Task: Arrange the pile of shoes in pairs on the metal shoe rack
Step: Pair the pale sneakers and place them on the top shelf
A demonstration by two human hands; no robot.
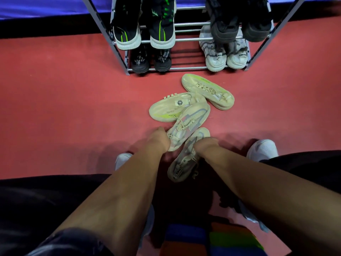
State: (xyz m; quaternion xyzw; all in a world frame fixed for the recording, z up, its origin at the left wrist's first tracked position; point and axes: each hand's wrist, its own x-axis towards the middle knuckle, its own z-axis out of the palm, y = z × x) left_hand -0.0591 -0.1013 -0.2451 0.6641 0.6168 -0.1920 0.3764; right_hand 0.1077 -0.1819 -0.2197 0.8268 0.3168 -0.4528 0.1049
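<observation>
Four pale shoes lie in a pile on the red floor in front of the metal shoe rack (184,40). My left hand (159,139) grips the heel end of a cream and grey sneaker (190,122). My right hand (205,144) grips the middle of its matching sneaker (186,159), which lies nearer me. Behind them are two cream shoes with yellow-green marks, one on its side (171,107) and one upright (207,90). Fingers of both hands are hidden under the shoes.
The rack holds a black and green pair (144,32) and a dark grey pair (239,28) on the upper rails, a black pair (150,60) and a white pair (226,56) on the bottom. My white-shoed feet (262,148) flank the pile. A coloured stool sits under me.
</observation>
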